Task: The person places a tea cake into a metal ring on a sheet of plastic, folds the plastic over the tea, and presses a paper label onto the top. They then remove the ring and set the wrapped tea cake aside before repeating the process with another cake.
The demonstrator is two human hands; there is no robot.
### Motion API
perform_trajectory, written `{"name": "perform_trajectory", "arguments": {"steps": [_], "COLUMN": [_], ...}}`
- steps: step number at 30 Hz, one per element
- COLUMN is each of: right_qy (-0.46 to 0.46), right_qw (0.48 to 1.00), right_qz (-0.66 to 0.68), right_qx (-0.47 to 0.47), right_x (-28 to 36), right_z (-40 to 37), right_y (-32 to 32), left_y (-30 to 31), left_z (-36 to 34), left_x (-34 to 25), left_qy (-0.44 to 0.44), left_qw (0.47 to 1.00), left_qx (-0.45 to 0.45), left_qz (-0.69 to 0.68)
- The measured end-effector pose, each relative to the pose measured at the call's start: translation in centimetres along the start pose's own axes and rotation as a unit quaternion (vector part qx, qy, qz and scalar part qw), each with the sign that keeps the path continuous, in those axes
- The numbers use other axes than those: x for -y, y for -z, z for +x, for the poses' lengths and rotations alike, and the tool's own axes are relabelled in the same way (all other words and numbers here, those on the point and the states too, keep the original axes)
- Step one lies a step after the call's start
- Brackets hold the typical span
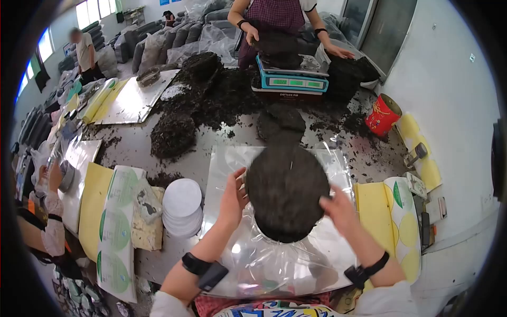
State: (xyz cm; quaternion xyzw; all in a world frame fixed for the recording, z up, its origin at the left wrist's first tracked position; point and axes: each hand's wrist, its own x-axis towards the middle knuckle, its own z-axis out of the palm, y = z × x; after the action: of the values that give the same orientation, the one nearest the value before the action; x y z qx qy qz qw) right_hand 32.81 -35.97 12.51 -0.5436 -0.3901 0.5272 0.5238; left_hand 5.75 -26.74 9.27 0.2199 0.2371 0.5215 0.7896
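A round, dark cake of what looks like dried seaweed (288,190) is between my two hands above the clear plastic sheets (232,259). My left hand (233,198) grips its left edge with bent fingers. On the opposite edge, my right hand (339,208) has its thumb and fingers against the rim, slightly blurred. Beneath the cake's near side, another dark round layer (285,232) shows on the plastic. Just beyond it lies a further dark cake (281,122). White round discs (182,198) are stacked left of my left hand.
Across the table, a person handles dark material on a digital scale (293,82). Loose dark heaps (173,134) lie left of centre. A red can (383,115) stands right, near yellow label sheets (375,211). Printed label sheets (120,232) lie left, beside another person's arm (54,211).
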Motion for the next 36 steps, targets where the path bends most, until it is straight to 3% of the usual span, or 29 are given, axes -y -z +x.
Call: {"name": "perform_trajectory", "arguments": {"steps": [1,2,3,4,5,6,7,9,11,13,14,15,17,18,20,22,28,30,32,33,35,36], "right_qy": [-0.028,-0.044,-0.058,-0.057,0.029,0.113,0.110,0.311,0.353,0.328,0.328,0.321,0.306,0.293,0.233,0.206,0.122,0.145,0.158,0.173,0.198,0.179], "right_qw": [0.996,0.991,0.986,0.986,0.907,0.758,0.761,0.732,0.691,0.668,0.672,0.680,0.675,0.662,0.621,0.624,0.645,0.611,0.614,0.616,0.624,0.648], "right_qz": [-0.086,-0.123,-0.158,-0.159,-0.418,-0.641,-0.638,-0.606,-0.603,-0.632,-0.625,-0.617,-0.629,-0.643,-0.692,-0.700,-0.680,-0.732,-0.738,-0.742,-0.734,-0.708], "right_qx": [0.001,-0.004,-0.010,-0.003,-0.025,-0.049,-0.046,0.030,0.184,0.216,0.225,0.232,0.236,0.252,0.286,0.281,0.326,0.264,0.230,0.201,0.181,0.218], "right_x": [-2.7,-4.4,-4.9,-4.2,-2.0,-0.4,0.8,2.5,-2.7,-4.3,-4.2,-4.6,-5.5,-5.8,-5.8,-6.1,-7.8,-9.6,-10.7,-10.8,-9.9,-8.6], "right_z": [-1.2,-1.7,-1.9,-2.0,-2.2,-2.2,-1.4,0.3,2.9,3.5,3.6,3.5,4.1,4.3,4.8,4.8,5.8,5.3,4.9,4.7,4.6,4.6], "right_y": [1.1,1.5,1.4,1.5,1.0,0.3,-0.8,-3.2,-3.5,-3.6,-3.5,-3.4,-3.3,-3.3,-3.7,-4.2,-4.1,-4.7,-4.9,-4.8,-4.7,-4.7], "left_y": [0.3,0.7,0.4,0.0,0.0,0.2,0.3,0.2,0.2,0.2,-0.4,-0.8,-1.6,-1.5,-1.1,-0.7,0.1,-0.2,-1.4,-1.8,-2.8,-7.6], "left_z": [-0.7,-1.5,-2.1,-2.5,-2.4,-2.5,-2.6,-2.6,-2.9,-3.1,-3.4,-3.1,-0.8,0.6,2.0,3.0,3.3,2.8,2.5,2.6,3.7,6.4], "left_x": [1.3,2.9,3.8,4.3,4.6,4.9,5.3,5.3,5.3,5.4,4.6,4.0,3.0,3.8,4.8,5.8,7.6,7.9,7.6,7.3,6.1,3.8], "left_qy": [-0.001,-0.091,-0.167,-0.201,-0.203,-0.206,-0.205,-0.207,-0.208,-0.256,-0.295,-0.290,-0.254,-0.181,-0.165,-0.157,-0.133,-0.145,-0.159,-0.168,-0.107,0.184], "left_qw": [1.000,0.941,0.768,0.732,0.729,0.729,0.731,0.736,0.735,0.681,0.553,0.552,0.501,0.443,0.429,0.392,0.373,0.354,0.277,0.270,0.326,0.411], "left_qx": [-0.007,-0.011,-0.012,-0.014,-0.020,-0.020,-0.019,-0.024,-0.018,-0.003,0.024,0.030,0.329,0.411,0.416,0.427,0.418,0.410,0.380,0.381,0.417,0.415], "left_qz": [-0.003,0.326,0.618,0.651,0.654,0.653,0.651,0.644,0.645,0.687,0.779,0.781,0.760,0.776,0.785,0.799,0.817,0.828,0.868,0.868,0.842,0.790]}}
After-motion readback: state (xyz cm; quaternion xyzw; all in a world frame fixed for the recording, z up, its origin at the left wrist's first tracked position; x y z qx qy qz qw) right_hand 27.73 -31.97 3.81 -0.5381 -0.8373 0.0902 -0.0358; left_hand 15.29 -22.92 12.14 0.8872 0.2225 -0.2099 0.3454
